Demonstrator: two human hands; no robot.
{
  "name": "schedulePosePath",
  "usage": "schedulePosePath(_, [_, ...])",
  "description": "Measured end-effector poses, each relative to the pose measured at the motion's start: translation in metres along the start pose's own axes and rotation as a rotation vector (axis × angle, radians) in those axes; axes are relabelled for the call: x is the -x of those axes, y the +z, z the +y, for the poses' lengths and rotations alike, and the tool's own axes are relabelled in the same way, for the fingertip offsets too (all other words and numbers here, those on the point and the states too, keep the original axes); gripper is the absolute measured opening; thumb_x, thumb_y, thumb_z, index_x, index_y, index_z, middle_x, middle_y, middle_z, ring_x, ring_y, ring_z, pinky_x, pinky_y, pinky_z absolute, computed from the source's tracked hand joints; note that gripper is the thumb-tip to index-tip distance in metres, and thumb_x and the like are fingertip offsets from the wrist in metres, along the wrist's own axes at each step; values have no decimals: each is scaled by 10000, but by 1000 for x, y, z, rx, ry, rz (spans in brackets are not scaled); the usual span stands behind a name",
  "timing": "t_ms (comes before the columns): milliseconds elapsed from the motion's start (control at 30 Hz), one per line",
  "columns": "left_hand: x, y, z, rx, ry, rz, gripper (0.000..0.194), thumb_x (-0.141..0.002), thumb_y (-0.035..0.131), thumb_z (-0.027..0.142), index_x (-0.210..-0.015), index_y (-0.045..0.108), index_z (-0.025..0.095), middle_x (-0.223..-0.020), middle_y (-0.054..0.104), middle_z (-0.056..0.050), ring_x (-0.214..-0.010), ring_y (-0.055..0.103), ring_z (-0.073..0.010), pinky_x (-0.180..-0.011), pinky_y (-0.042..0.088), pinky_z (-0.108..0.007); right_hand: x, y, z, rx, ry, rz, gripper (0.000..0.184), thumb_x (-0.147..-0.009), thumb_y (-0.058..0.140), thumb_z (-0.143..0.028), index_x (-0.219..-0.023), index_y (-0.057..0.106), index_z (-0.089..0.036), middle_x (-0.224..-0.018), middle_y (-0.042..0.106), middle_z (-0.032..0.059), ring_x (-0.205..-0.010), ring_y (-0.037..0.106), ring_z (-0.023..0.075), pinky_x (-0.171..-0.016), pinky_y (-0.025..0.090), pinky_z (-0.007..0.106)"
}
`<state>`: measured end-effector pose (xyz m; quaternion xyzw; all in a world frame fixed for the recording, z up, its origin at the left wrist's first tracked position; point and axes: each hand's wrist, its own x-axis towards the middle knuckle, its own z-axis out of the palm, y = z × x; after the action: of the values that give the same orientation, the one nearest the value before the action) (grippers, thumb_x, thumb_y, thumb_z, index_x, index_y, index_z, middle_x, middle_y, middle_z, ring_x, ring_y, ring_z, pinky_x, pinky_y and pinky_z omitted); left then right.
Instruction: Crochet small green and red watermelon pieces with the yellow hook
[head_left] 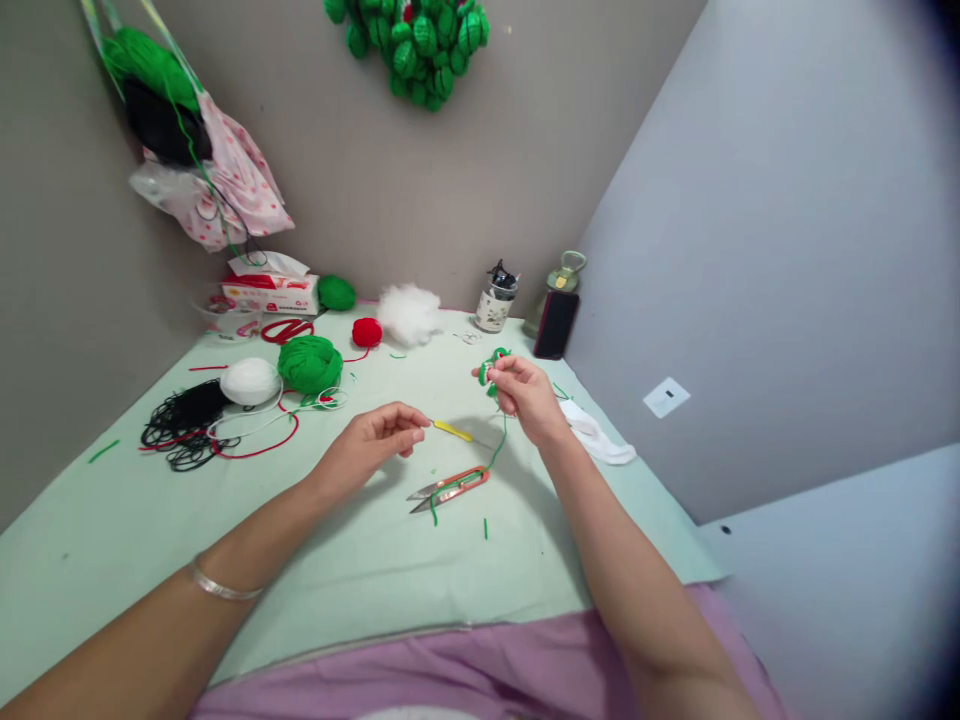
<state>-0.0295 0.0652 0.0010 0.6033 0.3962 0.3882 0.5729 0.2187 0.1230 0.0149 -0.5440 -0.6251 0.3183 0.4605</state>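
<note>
My left hand (379, 437) is over the middle of the table, its fingertips closed at the near end of a thin yellow-handled tool, which looks like a crochet hook (452, 431). In my right hand (529, 395) a small green crocheted piece (484, 374) with bits of red and white is pinched between thumb and fingers. A green yarn strand (502, 440) hangs from it down to the table. Below both hands lie orange-handled thread snips (461, 485), with the strand crossing them. Short green yarn scraps (485, 528) are beside the snips.
At the left are green (310, 364), white (250, 381) and red (367, 332) yarn balls, tangled black yarn (184, 420) and red scissors (287, 331). White stuffing (409, 314), a jar of tools (495, 302) and a phone (556, 325) stand along the back. White cloth (600, 435) lies right.
</note>
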Motion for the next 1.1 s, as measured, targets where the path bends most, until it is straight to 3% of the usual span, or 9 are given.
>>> schedulePosePath(67, [-1,2,-2,75,45,71,248,-780,725,357,-962,659,202,-855,613,-2,-765,564,-141,-727,460,-271,19,20,-17,-379,19,-163,268,-785,671,-422,-838,515,-211,-816,716,20,-363,299,28,-373,249,203])
schedulePosePath(133, [-1,6,-3,163,76,93,279,-754,761,327,-967,636,198,-928,630,-11,-864,593,-155,-791,479,-279,37,41,-31,-558,17,-217,261,-774,713,-387,-812,530,-205,-752,685,-17,-350,310,17,-356,237,192])
schedulePosePath(200, [1,10,-3,248,81,98,280,-756,768,314,-959,616,195,-949,639,-7,-894,607,-152,-823,485,-280,51,58,-40,-576,11,-227,236,-771,729,-362,-795,562,-197,-671,635,-44,-354,356,23,-345,247,186])
schedulePosePath(300, [6,15,2,361,34,115,226,-803,731,332,-908,595,184,-863,629,14,-795,614,-123,-796,499,-277,63,70,-47,-530,-25,-211,229,-764,739,-365,-784,589,-193,-776,672,-15,-388,398,28,-337,284,191])
schedulePosePath(500, [7,13,7,342,-9,147,241,-784,735,336,-790,554,177,-741,591,41,-718,616,-119,-747,514,-279,59,57,-45,-447,-88,-205,170,-789,722,-323,-773,601,-204,-994,708,24,-466,415,43,-397,347,210])
schedulePosePath(700, [4,13,4,197,81,199,263,-704,776,292,-807,560,182,-762,612,34,-735,631,-139,-710,497,-269,59,54,-39,-299,-72,-255,187,-791,727,-355,-788,612,-207,-730,633,-17,-440,366,62,-396,288,225])
schedulePosePath(800, [3,12,5,154,58,206,255,-709,763,306,-866,608,180,-751,624,27,-704,615,-139,-692,486,-270,65,59,-33,-133,-255,-159,110,-844,665,-265,-792,585,-210,-757,622,-10,-474,382,67,-448,320,236])
schedulePosePath(933, [2,5,6,77,8,172,236,-731,734,319,-901,670,168,-699,620,21,-659,582,-140,-694,469,-282,67,60,-28,136,-586,-109,113,-910,547,-159,-822,596,-211,-913,659,32,-644,538,94,-562,397,247])
schedulePosePath(1100, [2,3,5,57,15,154,219,-731,733,310,-895,686,172,-782,636,2,-727,564,-145,-726,449,-274,57,43,-33,58,-508,-108,52,-888,628,-208,-840,644,-218,-839,617,22,-657,536,119,-588,442,264])
